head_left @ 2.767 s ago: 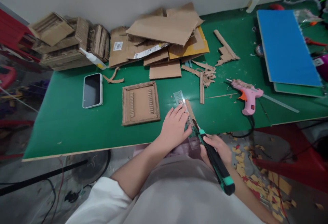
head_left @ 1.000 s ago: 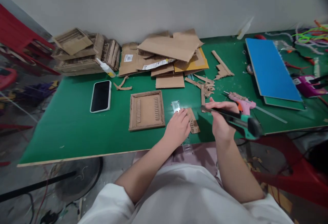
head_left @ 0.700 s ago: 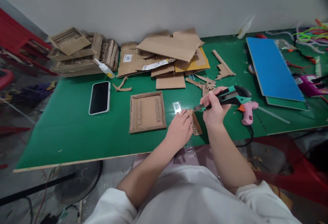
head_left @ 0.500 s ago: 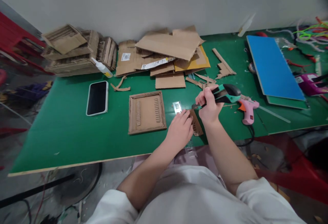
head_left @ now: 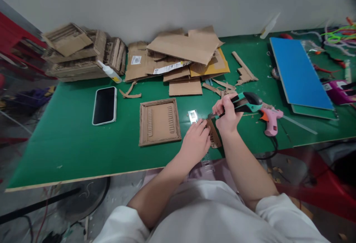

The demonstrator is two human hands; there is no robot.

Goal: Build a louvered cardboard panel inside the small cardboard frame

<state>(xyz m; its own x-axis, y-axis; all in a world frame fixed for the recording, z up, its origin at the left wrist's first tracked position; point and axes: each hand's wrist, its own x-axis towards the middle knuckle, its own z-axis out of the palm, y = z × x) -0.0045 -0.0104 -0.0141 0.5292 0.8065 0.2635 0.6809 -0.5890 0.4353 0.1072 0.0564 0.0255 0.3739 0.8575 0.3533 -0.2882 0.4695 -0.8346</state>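
My right hand [head_left: 226,117] is closed around a green and black utility knife [head_left: 246,102]. Its blade end points left and down to the far end of a small cardboard piece [head_left: 214,135]. Fingers stretched and lying flat, my left hand [head_left: 195,139] presses on a clear ruler [head_left: 193,115] along the left side of that piece. Most of the ruler is under the hand; its near end sticks out past the table edge. Left of my hands lies a square cardboard frame [head_left: 141,124] with two rows of small ridged strips inside.
A phone [head_left: 104,106] lies at the left, with a glue bottle [head_left: 109,72] behind it. Stacked cardboard frames [head_left: 78,63] and loose cardboard sheets [head_left: 180,46] line the wall. Rightward are a pink glue gun [head_left: 271,120] and a blue board [head_left: 302,74].
The knife's blade end has shifted very slightly left at the cardboard piece. My left hand stays in place on the ruler; the whole view has moved a little.
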